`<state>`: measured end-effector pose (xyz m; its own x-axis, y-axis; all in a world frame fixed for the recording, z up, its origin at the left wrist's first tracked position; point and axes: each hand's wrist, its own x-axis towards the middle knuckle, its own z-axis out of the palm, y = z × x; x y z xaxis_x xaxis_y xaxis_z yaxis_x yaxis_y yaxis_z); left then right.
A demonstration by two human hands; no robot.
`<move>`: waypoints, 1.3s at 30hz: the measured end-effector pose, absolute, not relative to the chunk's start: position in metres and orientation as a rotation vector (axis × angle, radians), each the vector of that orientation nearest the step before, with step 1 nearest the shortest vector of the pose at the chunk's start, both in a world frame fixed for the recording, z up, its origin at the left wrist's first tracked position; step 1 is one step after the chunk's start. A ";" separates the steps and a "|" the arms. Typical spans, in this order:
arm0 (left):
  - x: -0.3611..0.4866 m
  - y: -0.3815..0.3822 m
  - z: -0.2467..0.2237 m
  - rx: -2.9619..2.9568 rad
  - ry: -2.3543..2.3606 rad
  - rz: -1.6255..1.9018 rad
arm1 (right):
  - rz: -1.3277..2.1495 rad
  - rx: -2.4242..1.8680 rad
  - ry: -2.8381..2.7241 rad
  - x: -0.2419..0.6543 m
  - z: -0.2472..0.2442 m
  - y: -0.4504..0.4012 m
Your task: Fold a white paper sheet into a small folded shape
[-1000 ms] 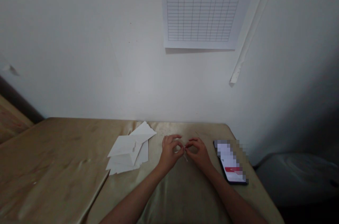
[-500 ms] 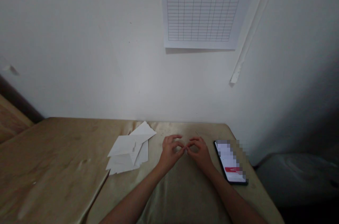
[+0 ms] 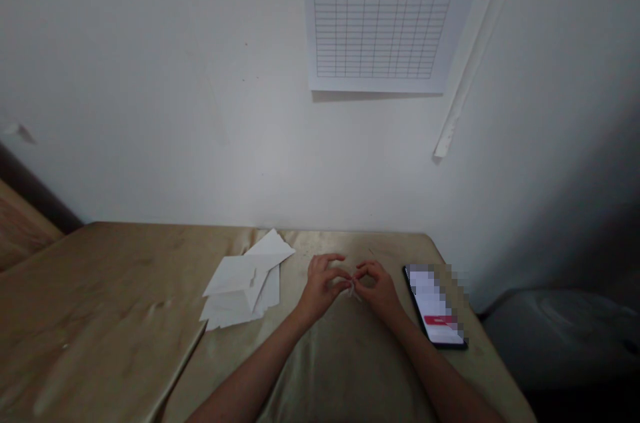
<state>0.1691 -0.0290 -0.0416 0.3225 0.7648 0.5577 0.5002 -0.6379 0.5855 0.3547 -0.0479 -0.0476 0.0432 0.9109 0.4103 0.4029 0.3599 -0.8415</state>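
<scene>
My left hand and my right hand meet fingertip to fingertip over the tan covered table. Each one pinches thumb against index finger, with the other fingers loosely curled. A small pale, thin piece shows between and just below the fingertips, too small and blurred for me to name. To the left of my left hand lies a loose pile of white paper pieces, some with torn edges. A phone with its screen lit rests to the right of my right hand.
A printed sheet with a grid table hangs on the white wall behind the table. A paper strip runs down the wall beside it. At the right stands a grey rounded object, and a wooden edge shows at far left.
More of the pale piece now shows below the pinched fingertips. Both hands have stayed almost in place; the papers and phone have not moved.
</scene>
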 end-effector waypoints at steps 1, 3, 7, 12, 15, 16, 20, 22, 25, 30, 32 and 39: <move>0.169 -0.029 -0.041 2.289 1.132 1.222 | 0.599 -1.223 -1.550 0.355 -0.048 -0.048; 0.170 -0.030 -0.042 2.289 1.132 1.228 | 0.602 -1.220 -1.549 0.355 -0.049 -0.048; 0.170 -0.030 -0.043 2.288 1.144 1.238 | 0.602 -1.212 -1.575 0.357 -0.050 -0.047; 0.171 -0.031 -0.041 2.260 1.210 1.189 | 0.452 -1.221 -1.664 0.356 -0.048 -0.049; 0.173 -0.032 -0.040 2.233 1.269 1.183 | 0.358 -1.206 -1.729 0.354 -0.045 -0.052; 0.173 -0.033 -0.040 2.225 1.287 1.185 | 0.345 -1.203 -1.745 0.353 -0.045 -0.052; 0.174 -0.032 -0.041 2.162 1.309 1.209 | 0.356 -1.194 -1.771 0.351 -0.043 -0.053; 0.174 -0.032 -0.041 2.130 1.300 1.232 | 0.383 -1.191 -1.756 0.351 -0.044 -0.052; 0.175 -0.032 -0.042 2.109 1.281 1.248 | 0.425 -1.207 -1.704 0.350 -0.045 -0.051; 0.175 -0.032 -0.042 2.132 1.279 1.235 | 0.450 -1.248 -1.650 0.351 -0.045 -0.050; 0.175 -0.032 -0.042 2.160 1.313 1.223 | 0.458 -1.248 -1.653 0.351 -0.044 -0.050; 0.177 -0.032 -0.044 2.214 1.375 1.165 | 0.459 -1.245 -1.679 0.351 -0.043 -0.051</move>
